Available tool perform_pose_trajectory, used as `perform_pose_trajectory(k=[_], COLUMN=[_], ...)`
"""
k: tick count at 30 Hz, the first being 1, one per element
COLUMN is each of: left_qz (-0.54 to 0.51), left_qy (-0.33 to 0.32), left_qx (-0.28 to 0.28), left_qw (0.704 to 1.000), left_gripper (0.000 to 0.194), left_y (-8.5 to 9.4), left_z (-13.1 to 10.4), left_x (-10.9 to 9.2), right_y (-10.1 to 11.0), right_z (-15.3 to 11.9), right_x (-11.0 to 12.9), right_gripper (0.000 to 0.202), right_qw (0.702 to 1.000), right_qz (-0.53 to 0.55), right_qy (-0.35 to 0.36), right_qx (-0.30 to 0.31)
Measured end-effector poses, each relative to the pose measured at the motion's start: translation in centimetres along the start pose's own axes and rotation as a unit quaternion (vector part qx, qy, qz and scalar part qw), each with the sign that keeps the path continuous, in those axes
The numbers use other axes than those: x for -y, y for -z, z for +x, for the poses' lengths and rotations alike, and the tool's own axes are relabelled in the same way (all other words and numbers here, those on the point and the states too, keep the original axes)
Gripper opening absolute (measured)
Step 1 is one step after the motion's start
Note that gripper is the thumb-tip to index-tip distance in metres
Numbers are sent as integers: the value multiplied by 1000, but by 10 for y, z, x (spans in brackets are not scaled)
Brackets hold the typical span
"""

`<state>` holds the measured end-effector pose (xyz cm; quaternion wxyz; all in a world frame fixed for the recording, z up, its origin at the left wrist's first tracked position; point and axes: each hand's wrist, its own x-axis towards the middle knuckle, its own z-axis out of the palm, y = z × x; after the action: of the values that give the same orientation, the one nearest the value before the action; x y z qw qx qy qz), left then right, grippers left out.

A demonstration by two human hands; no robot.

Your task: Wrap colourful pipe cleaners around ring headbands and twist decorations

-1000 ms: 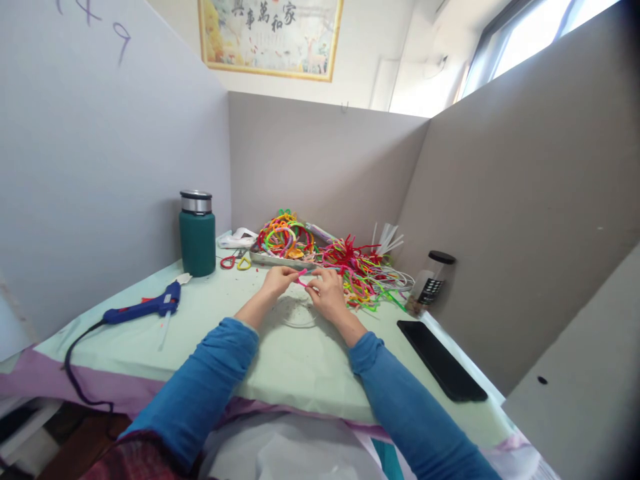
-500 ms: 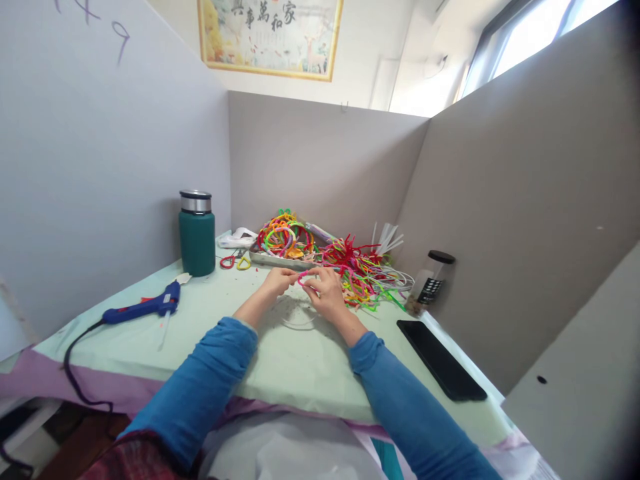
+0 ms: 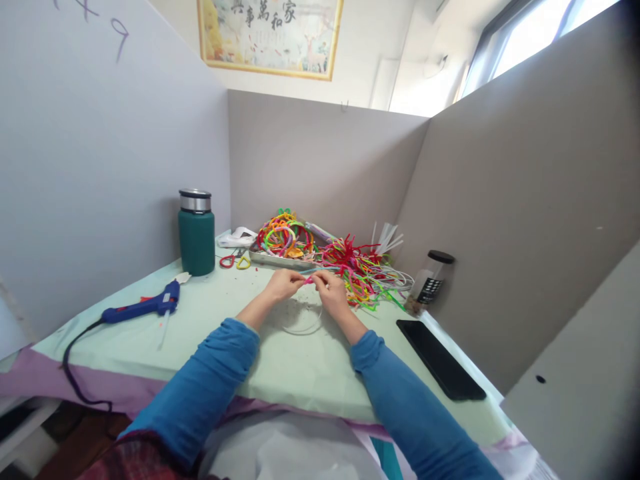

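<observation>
Between both sets of fingertips is a short pink pipe cleaner (image 3: 309, 281), only a small part of which shows. My left hand (image 3: 285, 285) pinches its left end. From the other side my right hand (image 3: 331, 291) pinches it too, the fingers bent and close together. Beneath the hands a thin white ring (image 3: 303, 331) shows over the table; its upper part is hidden, and I cannot tell whether it is joined to the pink piece.
A heap of coloured pipe cleaners (image 3: 357, 263) and a metal tray (image 3: 280, 261) lie at the back. On the left are a blue glue gun (image 3: 143, 309) and a green bottle (image 3: 197, 240). A black phone (image 3: 440, 360) and a clear jar (image 3: 431, 283) are on the right.
The pink pipe cleaner showed as a small curved loop and now looks short and straight between the fingertips. My right hand has shifted slightly to the right, its fingers drawn together.
</observation>
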<state>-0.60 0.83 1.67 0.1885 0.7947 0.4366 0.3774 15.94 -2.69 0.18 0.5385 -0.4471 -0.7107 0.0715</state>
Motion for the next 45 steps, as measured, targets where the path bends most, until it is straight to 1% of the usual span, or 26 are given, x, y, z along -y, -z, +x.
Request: perform_pose_trajectory(k=[3, 6, 9, 11, 14, 16, 19, 22, 27, 31, 34, 38, 41, 45], left_qz=[22, 21, -4, -16, -27, -43, -76, -116, -201, -267, -292, -293, -290, -289], left_qy=[-30, -60, -62, -58, -40, -14, 27, 51, 82, 99, 107, 124, 133, 139], left_qx=[27, 55, 65, 74, 84, 80, 81, 84, 54, 41, 31, 14, 10, -4], left_qw=[999, 996, 996, 995, 995, 996, 993, 988, 975, 958, 950, 948, 948, 947], left_gripper=[28, 27, 27, 30, 38, 40, 36, 33, 27, 39, 36, 38, 44, 46], left_y=[-2, -2, -2, -1, 0, 0, 2, 4, 8, 11, 12, 12, 11, 7], left_z=[0, -1, -2, -4, -5, -5, -5, -4, -7, -9, -8, -7, -5, -2], left_x=[1, 1, -2, -4, -6, -7, -9, -13, -22, -25, -26, -24, -20, -12], right_y=[0, 0, 1, 1, 2, 2, 2, 3, 5, 3, 1, 0, 2, 5], right_z=[2, 4, 5, 5, 5, 6, 7, 9, 10, 10, 9, 7, 4, 2], right_x=[-5, -9, -10, -10, -10, -11, -13, -13, -13, -16, -19, -21, -15, -4], right_gripper=[22, 21, 20, 20, 21, 21, 21, 22, 25, 25, 27, 30, 27, 23], right_qw=[998, 996, 995, 995, 995, 994, 993, 989, 977, 978, 980, 970, 960, 940], right_qz=[36, 51, 70, 78, 83, 88, 102, 122, 164, 167, 146, 156, 171, 192], right_qy=[-36, -62, -73, -65, -53, -55, -63, -84, -131, -121, -121, -152, -176, -198], right_qx=[-24, -27, -22, -8, 10, 14, 15, 20, 34, 38, 61, 111, 134, 200])
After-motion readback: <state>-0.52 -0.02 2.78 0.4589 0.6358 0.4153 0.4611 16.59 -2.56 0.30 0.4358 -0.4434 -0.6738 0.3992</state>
